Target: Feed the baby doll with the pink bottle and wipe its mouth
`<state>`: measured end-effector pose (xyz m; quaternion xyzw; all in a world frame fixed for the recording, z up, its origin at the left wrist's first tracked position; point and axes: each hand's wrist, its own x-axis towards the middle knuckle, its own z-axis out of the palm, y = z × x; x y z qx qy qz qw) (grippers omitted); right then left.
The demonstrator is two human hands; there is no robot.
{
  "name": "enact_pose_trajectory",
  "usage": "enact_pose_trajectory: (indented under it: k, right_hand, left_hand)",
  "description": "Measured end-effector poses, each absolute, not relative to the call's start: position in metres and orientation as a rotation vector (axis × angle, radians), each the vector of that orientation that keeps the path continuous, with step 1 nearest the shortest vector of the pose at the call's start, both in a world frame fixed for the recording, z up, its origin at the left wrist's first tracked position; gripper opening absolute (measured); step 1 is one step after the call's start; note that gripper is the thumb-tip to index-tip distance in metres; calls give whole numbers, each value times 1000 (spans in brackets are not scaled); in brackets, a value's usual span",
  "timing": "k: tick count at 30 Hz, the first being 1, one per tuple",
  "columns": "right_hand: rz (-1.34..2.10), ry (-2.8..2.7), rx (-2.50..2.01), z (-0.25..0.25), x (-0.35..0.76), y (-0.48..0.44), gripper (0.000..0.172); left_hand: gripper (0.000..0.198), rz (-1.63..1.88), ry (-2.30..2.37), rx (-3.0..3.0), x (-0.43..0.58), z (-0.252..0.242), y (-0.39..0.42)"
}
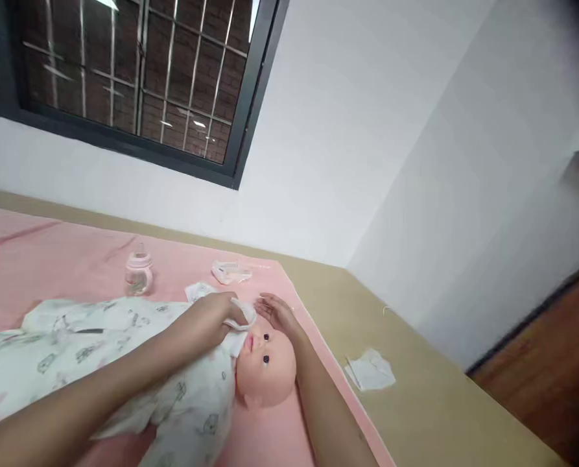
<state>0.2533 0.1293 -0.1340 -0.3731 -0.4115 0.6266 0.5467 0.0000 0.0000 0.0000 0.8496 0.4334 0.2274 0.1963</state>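
Observation:
A baby doll [264, 363] in a white printed sleepsuit [124, 363] lies on a pink sheet [50, 253], head toward the right. My left hand [216, 314] is closed on a white cloth [243, 318] pressed at the doll's chin and cheek. My right hand [277, 312] rests beside the doll's head with fingers stretched out, touching the far side of the face; it holds nothing.
A pink baby bottle [138, 272] stands on the sheet behind the doll. A folded white item [231, 272] lies farther back. Crumpled white tissue [369, 371] lies on the tan surface [415, 402] to the right. White walls and a dark barred window [124, 78] are beyond.

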Motion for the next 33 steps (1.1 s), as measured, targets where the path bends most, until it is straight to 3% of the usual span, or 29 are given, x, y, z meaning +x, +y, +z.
enact_pose_trajectory:
  k: [10, 19, 27, 33]
  right_hand:
    - [1477, -968, -939, -129, 251, 124, 21]
    - [1464, -974, -941, -129, 250, 124, 21]
    - [1469, -976, -932, -130, 251, 124, 23]
    - [1471, -989, -924, -131, 252, 125, 25]
  left_hand:
    - [31, 621, 966, 2316, -7, -12, 1]
    - [35, 628, 1018, 2445, -5, -22, 6]
    - [17, 692, 1083, 2394, -5, -17, 4]
    - [16, 664, 1128, 2377, -3, -14, 4]
